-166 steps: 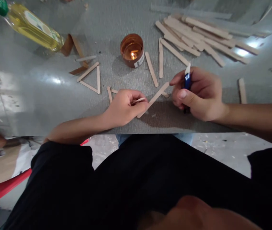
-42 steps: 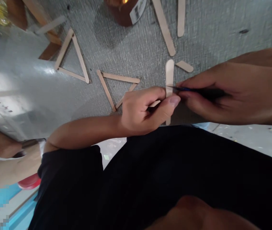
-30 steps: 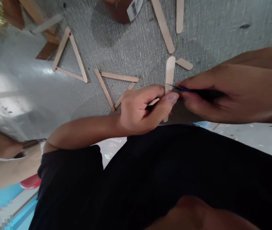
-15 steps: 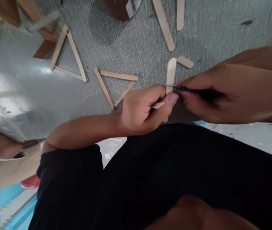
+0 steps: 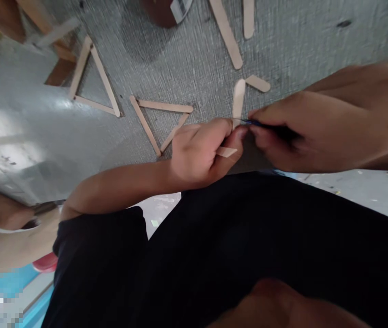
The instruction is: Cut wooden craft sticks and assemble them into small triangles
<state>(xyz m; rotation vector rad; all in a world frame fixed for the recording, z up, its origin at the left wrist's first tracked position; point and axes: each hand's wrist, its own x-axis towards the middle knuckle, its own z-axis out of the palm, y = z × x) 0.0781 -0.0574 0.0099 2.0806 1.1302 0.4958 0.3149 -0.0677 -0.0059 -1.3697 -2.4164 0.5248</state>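
Note:
My left hand point(image 5: 204, 152) is closed around an upright wooden craft stick point(image 5: 238, 98), its rounded top standing clear of the fingers. A second, slant-cut stick piece point(image 5: 227, 151) pokes out of the same fist. My right hand point(image 5: 317, 127) pinches a thin-bladed knife point(image 5: 253, 122) with a dark blue handle, most of it hidden in the palm. The blade lies across the stick, just above my left thumb. A short cut stick end point(image 5: 258, 83) rests on the table close to the stick's top.
Two triangles made of craft sticks, a left one point(image 5: 94, 107) and a nearer one point(image 5: 165, 107), lie on the grey textured table point(image 5: 296, 41). Loose sticks point(image 5: 226, 34) and a brown container point(image 5: 163, 11) are at the back. Brown pieces point(image 5: 60, 70) lie far left. Another person's arm point(image 5: 2, 207) shows at left.
My left thumb has moved up the stick towards the blade, and the stick's lower end is now hidden. The whole view has shifted slightly.

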